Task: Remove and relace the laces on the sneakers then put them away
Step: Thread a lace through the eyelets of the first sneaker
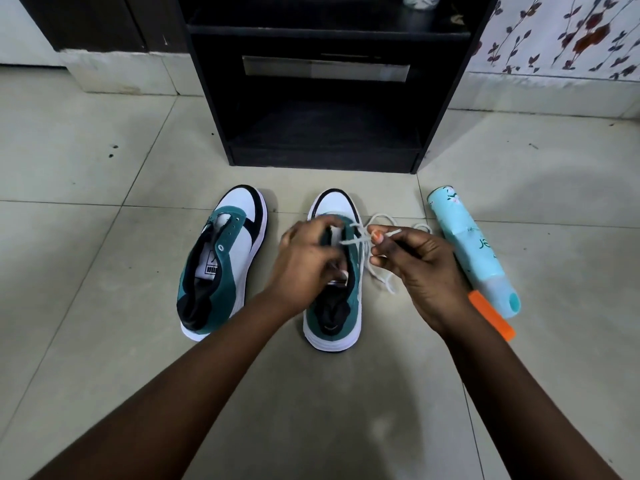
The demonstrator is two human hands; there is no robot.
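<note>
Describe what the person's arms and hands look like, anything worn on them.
Both forearms are bare, with no sleeves, watch or bracelets in view. The right hand has an orange-painted thumbnail; a pale nail shows on the left hand. No rings or gloves are visible.

The black shelf unit (325, 98) is standing just behind the two sneakers, blocking the way forward. Right of the right sneaker (334, 271), loose white lace (381, 268) and a light blue spray can (472, 251) are lying. Between the right sneaker and the left sneaker (221, 261), a strip of bare floor (277, 209) is staying open.
</note>
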